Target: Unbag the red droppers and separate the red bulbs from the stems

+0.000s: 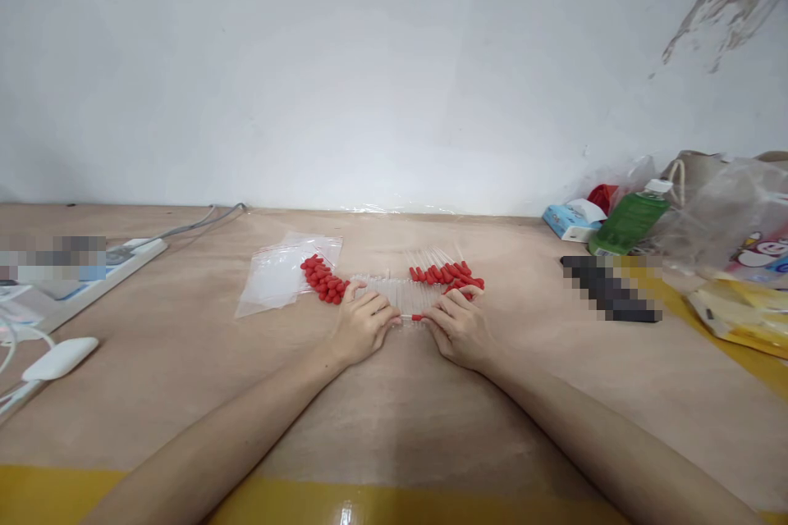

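My left hand [363, 326] and my right hand [459, 326] rest close together on the table, fingers curled. Between their fingertips lies a clear glass dropper tube with a red rubber cap [411, 317]; both hands pinch it. Just beyond the fingers lies a row of bare clear tubes [400, 290]. A heap of loose red caps [323, 278] sits to the left of the tubes. Several finished droppers with red caps [446, 271] lie behind my right hand. Clear zip bags [277, 275] lie left of the caps.
A white power strip [116, 262] with grey cable and a white charger [58, 357] lie at the left. At the right stand a green bottle [628, 223], a tissue pack [572, 220], plastic bags [732, 221] and a dark blurred object [609, 289]. A white wall is behind.
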A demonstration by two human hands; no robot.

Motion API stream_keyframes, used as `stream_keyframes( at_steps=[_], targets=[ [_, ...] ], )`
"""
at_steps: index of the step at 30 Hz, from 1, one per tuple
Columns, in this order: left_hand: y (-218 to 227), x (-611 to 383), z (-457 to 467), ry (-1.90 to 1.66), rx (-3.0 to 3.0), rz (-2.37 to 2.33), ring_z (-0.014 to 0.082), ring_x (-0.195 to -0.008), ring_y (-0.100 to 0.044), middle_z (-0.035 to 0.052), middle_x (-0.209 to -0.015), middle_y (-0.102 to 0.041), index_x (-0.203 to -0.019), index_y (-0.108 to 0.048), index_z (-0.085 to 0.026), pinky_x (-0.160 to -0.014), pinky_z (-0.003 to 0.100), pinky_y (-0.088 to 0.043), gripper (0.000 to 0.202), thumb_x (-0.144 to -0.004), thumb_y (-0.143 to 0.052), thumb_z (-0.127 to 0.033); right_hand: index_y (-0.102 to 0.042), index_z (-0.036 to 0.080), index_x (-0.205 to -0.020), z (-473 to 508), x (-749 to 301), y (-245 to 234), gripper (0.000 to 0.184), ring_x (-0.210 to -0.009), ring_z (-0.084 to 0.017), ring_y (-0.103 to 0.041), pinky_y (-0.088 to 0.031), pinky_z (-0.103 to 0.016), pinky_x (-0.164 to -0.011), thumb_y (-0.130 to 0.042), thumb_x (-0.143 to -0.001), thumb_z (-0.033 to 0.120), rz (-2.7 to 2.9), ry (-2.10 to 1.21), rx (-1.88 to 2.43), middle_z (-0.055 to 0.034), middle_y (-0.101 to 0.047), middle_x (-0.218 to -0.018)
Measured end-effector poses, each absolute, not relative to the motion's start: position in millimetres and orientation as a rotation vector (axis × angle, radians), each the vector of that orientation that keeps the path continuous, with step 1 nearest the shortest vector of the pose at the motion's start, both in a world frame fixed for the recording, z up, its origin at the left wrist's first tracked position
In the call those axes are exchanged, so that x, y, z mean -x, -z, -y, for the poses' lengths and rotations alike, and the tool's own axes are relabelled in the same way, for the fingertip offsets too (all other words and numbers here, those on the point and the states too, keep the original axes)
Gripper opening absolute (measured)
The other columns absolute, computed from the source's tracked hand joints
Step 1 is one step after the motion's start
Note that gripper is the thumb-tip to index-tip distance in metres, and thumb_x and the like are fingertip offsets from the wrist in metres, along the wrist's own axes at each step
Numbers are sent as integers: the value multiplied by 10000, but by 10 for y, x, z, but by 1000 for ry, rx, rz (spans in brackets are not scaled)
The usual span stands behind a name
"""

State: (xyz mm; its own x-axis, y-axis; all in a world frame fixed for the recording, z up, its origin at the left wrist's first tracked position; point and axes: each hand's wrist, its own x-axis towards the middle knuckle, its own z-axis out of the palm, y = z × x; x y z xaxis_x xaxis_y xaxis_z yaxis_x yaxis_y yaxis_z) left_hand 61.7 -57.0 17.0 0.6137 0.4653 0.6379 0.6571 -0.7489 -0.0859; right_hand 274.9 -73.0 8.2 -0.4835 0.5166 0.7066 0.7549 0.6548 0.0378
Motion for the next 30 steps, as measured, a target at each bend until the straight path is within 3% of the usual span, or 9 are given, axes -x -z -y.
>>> stream_keyframes(
  at_steps=[14, 18, 23, 28, 30],
  targets=[
    [-117, -410, 475, 1066, 2362, 1058, 147, -628, -498, 12, -633, -564, -743, -602, -183, -712, 329, -355, 170, -850, -473, -216, -499, 179, -667, 690, -2993, -48, 114, -695, -150, -462, -271, -375, -792, -423, -751, 174, 2056, 382, 1095, -10, -537, -664],
    [-46, -393, 433, 1166, 2450, 963, 133, -671, -497, 29, -751, -557, -921, -607, -182, -643, 260, -406, 151, -848, -475, -179, -550, 183, -882, 588, -3078, -69, 138, -797, -161, -526, -364, -331, -751, -426, -822, 194, 1920, 188, 1036, -53, -586, -835],
    [-32, -561, 405, 1229, 2479, 1055, 151, -822, -499, 75, -893, -479, -1159, -515, -148, -710, 260, -454, 398, -803, -374, -40, -628, 181, -958, 295, -3269, -76, 239, -791, -159, -531, -442, -295, -670, -458, -810, 262, 1499, 18, 1183, -77, -535, -891],
    [-96, -697, 329, 1162, 2488, 1077, 152, -734, -508, 58, -823, -491, -1055, -564, -145, -643, 253, -456, 330, -789, -392, -51, -613, 124, -961, -2, -3701, 15, 381, -666, -141, -544, -458, -293, -638, -568, -687, 384, 1158, -366, 1389, -46, -575, -757],
    [-117, -750, 320, 1115, 2519, 1092, 146, -712, -522, 48, -806, -517, -962, -578, -155, -646, 250, -456, 258, -797, -405, -59, -609, 125, -879, -42, -3802, 62, 406, -640, -137, -553, -454, -271, -602, -621, -619, 437, 1148, -484, 1414, -47, -602, -733]
  ],
)
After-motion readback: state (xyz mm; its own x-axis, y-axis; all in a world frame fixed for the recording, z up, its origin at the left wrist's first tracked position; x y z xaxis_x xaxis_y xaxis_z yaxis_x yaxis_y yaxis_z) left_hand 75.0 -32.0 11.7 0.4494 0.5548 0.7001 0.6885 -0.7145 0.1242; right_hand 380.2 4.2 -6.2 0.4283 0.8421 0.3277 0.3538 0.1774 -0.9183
